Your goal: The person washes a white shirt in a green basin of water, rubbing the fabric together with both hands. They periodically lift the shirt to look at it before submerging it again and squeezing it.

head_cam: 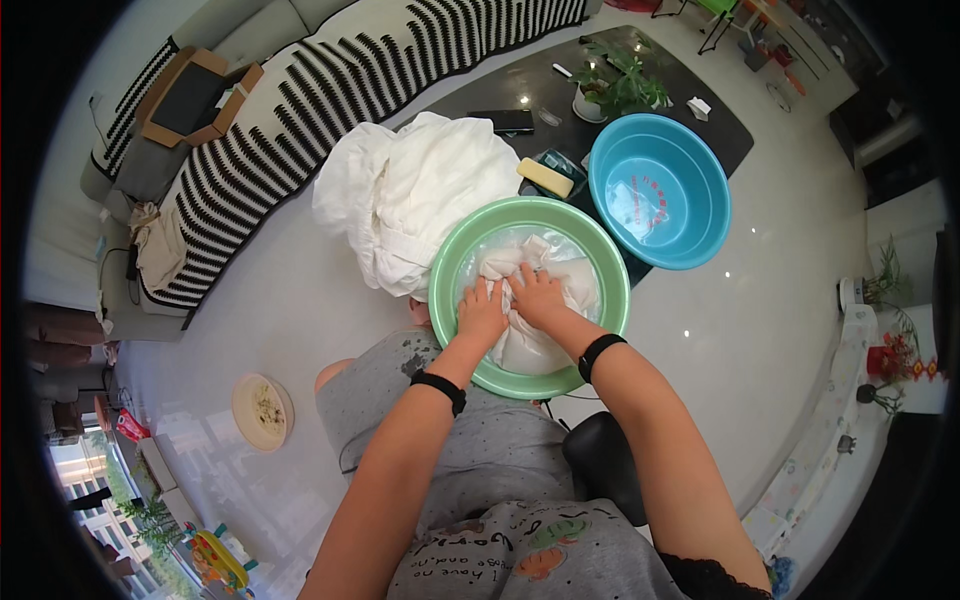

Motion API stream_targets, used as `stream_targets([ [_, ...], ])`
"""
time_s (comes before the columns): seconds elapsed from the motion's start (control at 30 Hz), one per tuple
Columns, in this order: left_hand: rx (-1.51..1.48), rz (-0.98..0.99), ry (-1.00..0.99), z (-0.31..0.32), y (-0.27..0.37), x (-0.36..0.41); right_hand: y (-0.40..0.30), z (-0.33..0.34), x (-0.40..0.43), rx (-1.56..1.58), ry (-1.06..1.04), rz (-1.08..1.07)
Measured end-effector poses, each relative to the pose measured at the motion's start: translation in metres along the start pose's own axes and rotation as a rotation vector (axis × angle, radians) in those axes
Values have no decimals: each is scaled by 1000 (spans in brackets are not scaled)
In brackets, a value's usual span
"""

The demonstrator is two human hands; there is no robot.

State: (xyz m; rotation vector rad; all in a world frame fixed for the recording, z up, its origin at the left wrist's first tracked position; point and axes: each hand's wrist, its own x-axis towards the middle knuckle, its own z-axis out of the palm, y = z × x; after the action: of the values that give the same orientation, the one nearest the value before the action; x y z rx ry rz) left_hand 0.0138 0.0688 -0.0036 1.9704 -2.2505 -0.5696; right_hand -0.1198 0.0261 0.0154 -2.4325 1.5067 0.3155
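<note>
A light green plastic basin [621,300] is in front of me, with wet white cloth [529,349] and some water in it. My left hand [482,315] grips the cloth left of the middle, its fingers bent over the folds. Close beside it, my right hand [536,296] grips the same cloth, and bunched fabric shows between the two. The undersides of both hands are hidden. A large heap of white fabric [435,187] lies just beyond the basin to the left. Behind the basin, a yellow bar of soap [545,178] rests on a dark package [562,163].
A blue basin [660,202] stands right of the soap, on a dark low table [457,97]. A potted plant [619,82] and a black phone-like object [502,121] are farther back. A cream bowl [262,412] with scraps sits on the floor at left. A striped-covered sofa [315,97] runs behind.
</note>
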Motion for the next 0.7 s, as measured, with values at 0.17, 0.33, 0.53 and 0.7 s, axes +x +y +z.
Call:
stream_targets([
  [0.17,10,3,-13,3,-1,5,3,2,6,2,-51,-15],
  [0.33,33,7,-43,7,-8,20,2,-2,20,12,-150,4],
  [0.53,50,18,-28,12,-14,28,3,-3,32,52,-172,20],
  [0.7,-82,38,89,2,-21,28,15,-1,49,279,-57,40],
])
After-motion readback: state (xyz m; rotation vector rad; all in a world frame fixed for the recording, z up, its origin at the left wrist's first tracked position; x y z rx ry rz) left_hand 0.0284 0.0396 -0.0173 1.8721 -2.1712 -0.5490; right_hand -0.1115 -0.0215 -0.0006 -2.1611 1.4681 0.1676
